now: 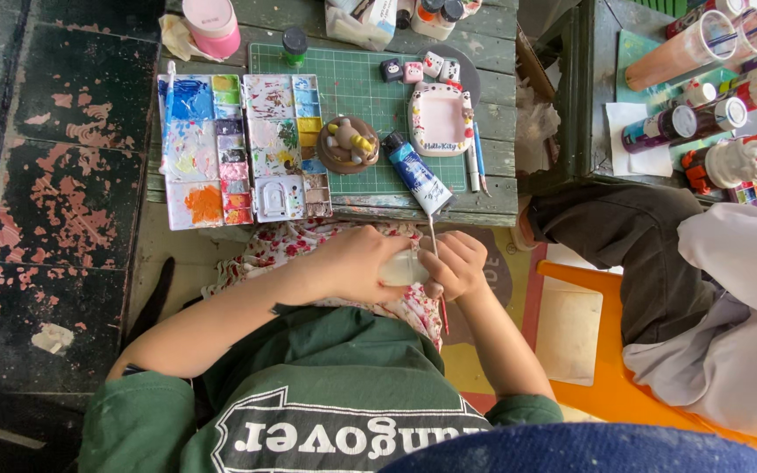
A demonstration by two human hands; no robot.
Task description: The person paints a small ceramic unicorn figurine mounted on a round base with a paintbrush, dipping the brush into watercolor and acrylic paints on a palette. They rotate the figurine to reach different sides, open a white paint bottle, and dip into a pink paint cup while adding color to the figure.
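Note:
My left hand (359,261) cups a small white plaster piece (403,268) over my lap. My right hand (457,264) touches the same piece and grips a thin paintbrush (436,263), whose handle runs down past my wrist and tip points up toward the table. Just above the hands, at the table's front edge, lies a blue and white paint tube (417,173). Left of it stands a brown painted figurine (348,144) on a green cutting mat (357,83).
Two paint-smeared palettes (243,149) lie at the left of the wooden table. A pink and white cat-shaped tray (439,118), small figurines and a pink jar (213,24) sit further back. Another person (729,289) sits at right on an orange stool, beside paint bottles (711,109).

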